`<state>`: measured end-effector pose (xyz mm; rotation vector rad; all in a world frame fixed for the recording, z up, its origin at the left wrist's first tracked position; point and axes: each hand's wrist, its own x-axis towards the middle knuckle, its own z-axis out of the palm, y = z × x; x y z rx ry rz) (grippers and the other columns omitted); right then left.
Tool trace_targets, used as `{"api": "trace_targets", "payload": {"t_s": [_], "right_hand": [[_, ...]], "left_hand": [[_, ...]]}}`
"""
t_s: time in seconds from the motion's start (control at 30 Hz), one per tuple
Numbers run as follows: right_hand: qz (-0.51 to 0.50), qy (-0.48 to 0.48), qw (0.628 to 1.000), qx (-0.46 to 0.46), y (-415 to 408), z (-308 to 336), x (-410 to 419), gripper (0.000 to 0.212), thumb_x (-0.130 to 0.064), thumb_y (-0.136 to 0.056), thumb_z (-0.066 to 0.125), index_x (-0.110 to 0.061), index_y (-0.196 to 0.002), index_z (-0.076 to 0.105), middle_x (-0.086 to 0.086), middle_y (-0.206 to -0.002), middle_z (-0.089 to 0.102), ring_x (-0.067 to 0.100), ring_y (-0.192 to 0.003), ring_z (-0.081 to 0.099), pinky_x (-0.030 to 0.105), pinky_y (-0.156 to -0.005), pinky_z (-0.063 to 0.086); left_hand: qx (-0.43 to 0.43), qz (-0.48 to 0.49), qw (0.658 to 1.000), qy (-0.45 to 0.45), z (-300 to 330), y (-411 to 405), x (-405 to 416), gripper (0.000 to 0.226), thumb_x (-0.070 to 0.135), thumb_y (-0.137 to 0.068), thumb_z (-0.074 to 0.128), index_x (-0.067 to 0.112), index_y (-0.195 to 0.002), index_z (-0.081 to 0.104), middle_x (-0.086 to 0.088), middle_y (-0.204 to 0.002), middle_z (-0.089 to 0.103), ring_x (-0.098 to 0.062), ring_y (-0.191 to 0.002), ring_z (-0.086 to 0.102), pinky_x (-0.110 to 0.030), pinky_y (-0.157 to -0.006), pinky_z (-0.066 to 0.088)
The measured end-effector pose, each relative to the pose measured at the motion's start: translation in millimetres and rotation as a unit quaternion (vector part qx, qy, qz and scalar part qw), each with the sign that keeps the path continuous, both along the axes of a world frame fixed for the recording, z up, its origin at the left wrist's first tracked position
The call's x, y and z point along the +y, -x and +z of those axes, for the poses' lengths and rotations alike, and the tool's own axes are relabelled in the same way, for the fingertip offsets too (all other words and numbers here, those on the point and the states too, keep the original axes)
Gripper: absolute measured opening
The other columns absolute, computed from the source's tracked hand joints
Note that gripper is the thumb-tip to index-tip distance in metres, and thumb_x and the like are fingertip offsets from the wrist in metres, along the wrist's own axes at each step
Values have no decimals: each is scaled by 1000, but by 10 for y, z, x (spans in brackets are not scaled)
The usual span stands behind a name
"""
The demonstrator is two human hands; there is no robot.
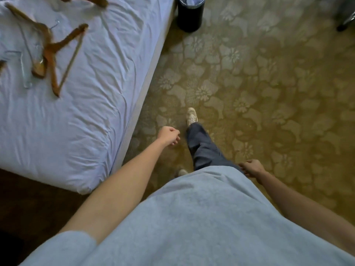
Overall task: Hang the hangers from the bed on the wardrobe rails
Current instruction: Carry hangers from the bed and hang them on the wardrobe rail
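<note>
I count three wooden hangers (pixel 57 48) plainly on the bed (pixel 92 104), tangled together near its far left, a fourth (pixel 84 0) at the top edge and a brown tip at the left edge. One dark bin (pixel 190 15) stands just off the bed's far corner. My left hand (pixel 169 135) and right hand (pixel 250 167) hang beside the bed, loosely curled, holding nothing.
</note>
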<state>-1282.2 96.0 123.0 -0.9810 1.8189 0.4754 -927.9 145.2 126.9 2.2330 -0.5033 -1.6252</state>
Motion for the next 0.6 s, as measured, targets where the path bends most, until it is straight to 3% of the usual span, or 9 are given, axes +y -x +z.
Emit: {"api": "trace_targets", "payload": {"t_s": [0.07, 0.13, 0.3, 0.47, 0.6], "right_hand": [[9, -12, 1000, 8, -207, 55, -429, 22, -7, -95, 56, 2, -77, 64, 9, -63, 58, 19, -54, 51, 19, -39, 40], [9, -20, 1000, 4, -454, 100, -943, 21, -6, -96, 55, 1, -78, 64, 9, -65, 59, 18, -55, 51, 18, -36, 38], [55, 1, 998, -18, -1329, 81, -2302, 26, -10, -92, 57, -5, -67, 65, 11, -65, 64, 20, -53, 54, 25, -51, 46], [143, 41, 984, -98, -2754, 171, -3536, 22, -18, -93, 58, -5, -89, 74, 13, -87, 76, 26, -77, 71, 35, -71, 60], [235, 69, 958, -150, -4044, 219, -4285, 23, -19, -92, 57, -7, -94, 76, 8, -89, 76, 19, -75, 68, 26, -64, 56]], "left_hand": [[-6, -5, 1000, 1, -14, -216, -467, 16, 19, -101, 57, 10, -95, 70, -3, -77, 71, -12, -59, 62, -20, -48, 47], [-13, 12, 1000, -14, -6, -489, -876, 17, 19, -100, 58, 10, -95, 70, -3, -78, 71, -12, -60, 63, -21, -49, 47], [-21, 73, 996, -51, 128, -1121, -1545, 22, 14, -97, 59, 11, -79, 69, -7, -73, 71, -13, -52, 57, -21, -44, 45], [-40, 179, 979, -91, 156, -1846, -1919, 23, 11, -96, 58, 8, -73, 65, -6, -65, 63, -15, -49, 51, -20, -42, 43], [-28, 211, 969, -128, -30, -2388, -2103, 21, 18, -95, 60, 3, -86, 73, -8, -72, 73, -18, -56, 62, -26, -53, 51]]}}
